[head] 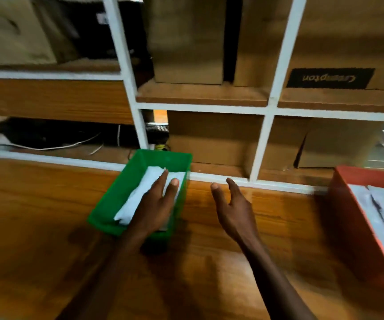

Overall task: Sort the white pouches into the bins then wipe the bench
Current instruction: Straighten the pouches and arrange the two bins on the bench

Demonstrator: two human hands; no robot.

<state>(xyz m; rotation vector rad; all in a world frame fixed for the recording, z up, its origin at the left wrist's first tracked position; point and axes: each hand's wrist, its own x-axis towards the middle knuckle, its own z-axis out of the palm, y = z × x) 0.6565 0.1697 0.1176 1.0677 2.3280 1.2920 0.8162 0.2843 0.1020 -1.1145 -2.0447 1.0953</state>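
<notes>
Sorting step, near its end by the look of it. Left hand (pixel 156 202) reaches into the green bin (pixel 117 197), fingers straight, lying flat on the white pouches (pixel 138 195) stacked inside; pressing or just releasing, not gripping. Green bin sits at the back edge of the bench (pixel 48 227), mid-width, against the white shelf frame (pixel 257 146). Right hand (pixel 234 209) hovers over bare bench just right of the bin, fingers loose and spread, holding nothing. Red bin (pixel 341 204) at the right edge of the bench, also holds white pouches (pixel 380 215).

No loose pouches visible on the bench, so sorting looks done or close. Next move, as a judgement: pull the left hand out of the bin, find a cloth (none in view), wipe the bench. Bins may need shifting to wipe under them. Cardboard boxes (pixel 211 137) fill the shelves behind; frame is motion-blurred.
</notes>
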